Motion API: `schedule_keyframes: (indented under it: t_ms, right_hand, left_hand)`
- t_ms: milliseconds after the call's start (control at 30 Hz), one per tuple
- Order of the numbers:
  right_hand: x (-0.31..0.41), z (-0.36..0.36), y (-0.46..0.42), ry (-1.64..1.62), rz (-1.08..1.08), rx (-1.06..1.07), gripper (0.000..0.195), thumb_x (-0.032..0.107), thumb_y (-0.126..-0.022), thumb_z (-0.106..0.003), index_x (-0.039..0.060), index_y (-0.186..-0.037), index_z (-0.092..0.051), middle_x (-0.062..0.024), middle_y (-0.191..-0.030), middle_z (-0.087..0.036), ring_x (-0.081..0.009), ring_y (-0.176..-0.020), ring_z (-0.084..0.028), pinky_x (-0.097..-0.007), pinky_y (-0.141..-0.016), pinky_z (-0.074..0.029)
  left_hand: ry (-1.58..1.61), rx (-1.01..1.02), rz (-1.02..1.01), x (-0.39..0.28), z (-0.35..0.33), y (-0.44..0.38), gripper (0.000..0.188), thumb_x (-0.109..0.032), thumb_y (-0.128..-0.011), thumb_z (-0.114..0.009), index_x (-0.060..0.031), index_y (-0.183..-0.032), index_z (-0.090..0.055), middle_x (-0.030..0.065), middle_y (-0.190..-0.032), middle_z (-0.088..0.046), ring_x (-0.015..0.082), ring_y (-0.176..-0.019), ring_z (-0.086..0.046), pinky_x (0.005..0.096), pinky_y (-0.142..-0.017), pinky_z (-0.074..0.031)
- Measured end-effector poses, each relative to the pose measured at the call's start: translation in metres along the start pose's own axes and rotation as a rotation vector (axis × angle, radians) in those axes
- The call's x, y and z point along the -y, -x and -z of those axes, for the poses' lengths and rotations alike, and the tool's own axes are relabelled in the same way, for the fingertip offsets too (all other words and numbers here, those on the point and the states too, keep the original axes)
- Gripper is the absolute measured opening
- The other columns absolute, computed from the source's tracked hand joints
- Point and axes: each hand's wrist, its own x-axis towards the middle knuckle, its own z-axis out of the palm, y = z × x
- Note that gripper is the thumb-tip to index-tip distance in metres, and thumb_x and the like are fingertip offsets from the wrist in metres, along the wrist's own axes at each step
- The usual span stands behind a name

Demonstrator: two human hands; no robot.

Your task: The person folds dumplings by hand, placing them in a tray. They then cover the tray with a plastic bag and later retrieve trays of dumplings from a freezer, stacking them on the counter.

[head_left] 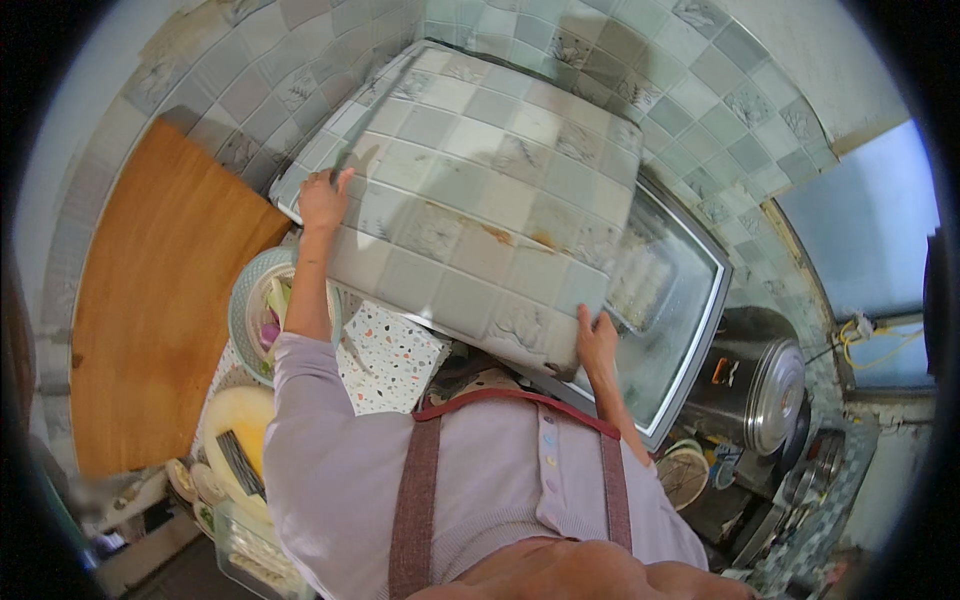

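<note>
A large flat cover [465,195] with a tile-patterned surface and brown stains lies slanted in front of me, over part of a glass-topped chest freezer. My left hand [324,201] rests on its left edge, fingers over the rim. At its near right corner, my right hand [597,341] grips the edge with the thumb on top. Right of the cover, a frosted glass lid [675,300] with a metal frame shows; pale packed items lie beneath it.
To the left are a wooden board [165,285], a green basket [241,304] with vegetables, a round cutting board [244,409] with a dark-bladed tool, and a clear container [259,555]. A large steel pot [720,382] stands right, beside utensils. Tiled walls [697,112] border the far side.
</note>
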Motion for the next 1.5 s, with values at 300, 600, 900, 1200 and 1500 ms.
schedule_keyframes:
  t_ms: [300, 600, 900, 1200, 1500]
  right_hand:
    - [0.073, -0.061, -0.002, -0.059, 0.134, 0.233, 0.048, 0.044, -0.095, -0.055, -0.0033, -0.086, -0.060, -0.0298, -0.085, -0.064, -0.0477, -0.085, -0.062, -0.0532, -0.076, -0.048]
    - [-0.098, 0.015, -0.014, -0.171, -0.027, -0.148, 0.028, 0.028, -0.094, -0.059, 0.0015, -0.101, -0.063, -0.0223, -0.096, -0.066, -0.0406, -0.094, -0.062, -0.0484, -0.081, -0.049]
    - [-0.273, 0.087, -0.034, 0.395, -0.389, -0.619, 0.036, 0.020, -0.088, -0.065, -0.0033, -0.115, -0.057, -0.0222, -0.116, -0.054, -0.0386, -0.113, -0.049, -0.0486, -0.096, -0.040]
    - [-0.248, 0.057, -0.085, 0.420, -0.790, -0.840, 0.043, 0.029, -0.087, -0.068, 0.0034, -0.117, -0.050, -0.0160, -0.117, -0.049, -0.0360, -0.109, -0.047, -0.0506, -0.091, -0.039]
    - [-0.217, 0.033, -0.086, 0.451, -0.794, -0.784, 0.046, 0.034, -0.089, -0.064, -0.0006, -0.114, -0.050, -0.0181, -0.116, -0.050, -0.0357, -0.109, -0.046, -0.0490, -0.090, -0.038]
  left_hand:
    - [0.373, -0.100, -0.423, -0.115, -0.012, 0.043, 0.051, -0.026, -0.089, -0.069, 0.0025, -0.128, -0.052, 0.0217, -0.132, -0.054, 0.0398, -0.124, -0.047, 0.0469, -0.105, -0.038]
    - [0.333, 0.165, -0.728, -0.254, -0.050, 0.129, 0.059, -0.030, -0.087, -0.070, -0.0026, -0.134, -0.048, 0.0169, -0.146, -0.044, 0.0365, -0.138, -0.036, 0.0533, -0.114, -0.023]
    - [0.219, 0.162, -0.756, -0.265, -0.054, 0.133, 0.059, -0.034, -0.089, -0.067, -0.0040, -0.136, -0.048, 0.0147, -0.149, -0.042, 0.0342, -0.141, -0.032, 0.0551, -0.115, -0.019]
    - [0.213, 0.170, -0.763, -0.266, -0.052, 0.133, 0.056, -0.032, -0.089, -0.067, -0.0045, -0.134, -0.050, 0.0142, -0.149, -0.042, 0.0343, -0.142, -0.032, 0.0549, -0.115, -0.018]
    - [0.235, 0.142, -0.757, -0.267, -0.053, 0.134, 0.055, -0.031, -0.088, -0.068, -0.0044, -0.133, -0.051, 0.0141, -0.146, -0.044, 0.0346, -0.139, -0.034, 0.0539, -0.114, -0.020]
